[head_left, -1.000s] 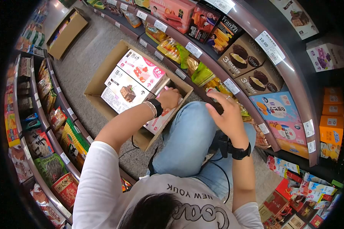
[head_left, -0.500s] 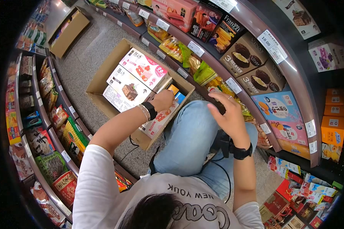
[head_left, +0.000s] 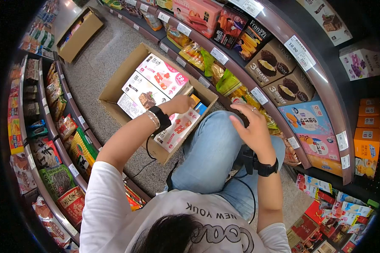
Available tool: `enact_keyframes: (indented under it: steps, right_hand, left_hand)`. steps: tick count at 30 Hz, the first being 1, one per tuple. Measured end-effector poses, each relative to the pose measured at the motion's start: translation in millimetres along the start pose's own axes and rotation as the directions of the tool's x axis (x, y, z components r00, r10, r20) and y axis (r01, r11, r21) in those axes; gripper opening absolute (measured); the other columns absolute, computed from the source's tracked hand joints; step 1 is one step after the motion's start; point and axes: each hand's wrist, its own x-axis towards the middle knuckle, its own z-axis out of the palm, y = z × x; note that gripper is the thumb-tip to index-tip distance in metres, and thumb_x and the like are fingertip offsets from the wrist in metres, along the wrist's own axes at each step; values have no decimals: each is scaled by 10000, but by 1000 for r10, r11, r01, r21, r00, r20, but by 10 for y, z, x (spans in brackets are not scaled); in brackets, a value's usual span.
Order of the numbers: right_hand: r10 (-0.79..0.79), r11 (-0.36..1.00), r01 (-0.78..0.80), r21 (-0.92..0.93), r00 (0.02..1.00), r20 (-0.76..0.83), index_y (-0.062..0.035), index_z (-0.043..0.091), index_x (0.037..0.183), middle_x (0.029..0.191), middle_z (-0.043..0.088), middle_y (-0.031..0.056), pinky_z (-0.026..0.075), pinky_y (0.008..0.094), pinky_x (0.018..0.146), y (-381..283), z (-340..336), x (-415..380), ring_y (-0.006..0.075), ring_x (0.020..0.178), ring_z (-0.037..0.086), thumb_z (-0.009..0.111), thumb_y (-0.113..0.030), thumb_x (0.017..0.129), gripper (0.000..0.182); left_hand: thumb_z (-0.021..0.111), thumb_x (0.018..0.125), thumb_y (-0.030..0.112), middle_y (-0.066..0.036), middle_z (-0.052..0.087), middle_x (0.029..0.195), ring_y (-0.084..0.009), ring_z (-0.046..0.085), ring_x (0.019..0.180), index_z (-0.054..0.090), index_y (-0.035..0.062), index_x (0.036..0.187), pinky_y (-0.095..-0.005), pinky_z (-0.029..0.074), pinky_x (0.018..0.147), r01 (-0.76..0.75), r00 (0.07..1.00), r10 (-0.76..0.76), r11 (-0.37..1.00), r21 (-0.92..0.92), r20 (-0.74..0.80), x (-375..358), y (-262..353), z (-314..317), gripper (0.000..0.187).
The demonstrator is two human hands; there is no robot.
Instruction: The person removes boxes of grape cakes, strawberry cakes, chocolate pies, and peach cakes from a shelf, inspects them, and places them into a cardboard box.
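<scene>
My left hand (head_left: 182, 104) is inside an open cardboard box (head_left: 113, 83) on the floor. Its fingers are curled downward and partly hidden, at the upper edge of a white-and-pink snack box with strawberry pictures (head_left: 176, 134). What they grip, if anything, does not show. Beside the fingertips stands a blue-and-yellow pack (head_left: 201, 108). Farther inside the carton lie a pink-and-white strawberry cake box (head_left: 159, 75) and a white chocolate cake box (head_left: 136, 89). My right hand (head_left: 254, 126) hovers over my right knee near the shelf, fingers apart and holding nothing.
A curved shelf on the right holds brown cookie boxes (head_left: 271, 63), a blue-and-pink box (head_left: 303, 118) and bagged snacks (head_left: 228, 82). Shelves of packaged food (head_left: 57, 179) line the left. Another carton (head_left: 82, 37) stands farther off. A black cable (head_left: 149, 149) hangs beside the carton.
My left hand has risen slightly within the carton, and more of the strawberry-printed snack box below it shows. My right hand has stayed nearly still.
</scene>
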Motion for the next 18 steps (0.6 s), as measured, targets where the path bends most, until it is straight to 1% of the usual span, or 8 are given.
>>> enact_keyframes:
  steps: [3, 4, 7, 8, 13, 16, 17, 18]
  right_hand:
    - [-18, 1000, 17, -13, 999, -33, -34, 627, 1030, 1021, 653, 155, 476, 384, 865, 5, -13, -17, 338, 970, 615, 676, -126, 794, 258]
    - [-30, 999, 29, -23, 998, -49, -35, 627, 1029, 1017, 654, 155, 475, 385, 866, 2, -20, -13, 338, 969, 616, 678, -126, 794, 257]
    - [-22, 1000, 23, 19, 997, -73, -41, 633, 1026, 1010, 657, 157, 474, 380, 869, -41, -58, -16, 333, 966, 618, 678, -122, 799, 245]
    - [-15, 999, 18, 36, 997, -80, -41, 636, 1022, 1007, 658, 157, 475, 378, 866, -59, -72, -19, 332, 963, 620, 677, -119, 801, 238]
    - [30, 997, -20, 73, 990, -136, -40, 648, 999, 992, 662, 158, 488, 367, 839, -210, -179, -70, 323, 942, 628, 672, -104, 803, 208]
    - [-5, 997, 18, 69, 981, -195, -36, 647, 983, 964, 669, 151, 498, 357, 800, -295, -284, -88, 306, 891, 644, 669, -97, 804, 191]
    - [-4, 996, 22, 83, 977, -215, -35, 647, 979, 950, 672, 147, 499, 353, 789, -320, -321, -96, 295, 872, 649, 667, -97, 805, 187]
    - [1, 995, 20, 95, 976, -219, -32, 646, 976, 922, 673, 147, 505, 338, 747, -347, -371, -100, 271, 815, 656, 662, -81, 803, 180]
  left_hand:
    - [567, 801, 84, -150, 673, 968, -272, 644, 941, 657, 56, 1065, -358, 501, 808, 115, 978, -146, 972, -204, -147, -122, 105, -259, 281]
    - [528, 847, 85, -137, 677, 977, -216, 645, 943, 640, 26, 1082, -329, 514, 805, 117, 973, -163, 958, -262, -161, -180, 213, -400, 267]
    - [468, 832, -16, -59, 656, 1012, -159, 621, 847, 600, 53, 1137, -291, 502, 735, 196, 925, -346, 790, -581, -158, -352, 579, -705, 339]
    - [465, 868, 45, -37, 637, 1044, -132, 605, 862, 599, 67, 1139, -268, 489, 734, 168, 925, -337, 776, -609, -175, -411, 695, -784, 303]
    - [494, 890, 112, -35, 621, 1089, -126, 588, 944, 578, 52, 1157, -274, 472, 814, -10, 921, -297, 626, -780, -250, -679, 1529, -1021, 286]
    - [510, 907, 116, -40, 610, 1085, -136, 593, 941, 565, 55, 1161, -280, 474, 821, -199, 940, -144, 503, -841, -309, -652, 1885, -975, 267]
    - [516, 911, 117, -42, 606, 1083, -141, 594, 938, 561, 53, 1161, -281, 478, 816, -242, 939, -106, 477, -845, -328, -633, 2043, -960, 262]
    - [524, 913, 127, -45, 599, 1083, -144, 593, 937, 554, 50, 1159, -285, 484, 805, -224, 945, -118, 445, -867, -305, -591, 2188, -949, 260]
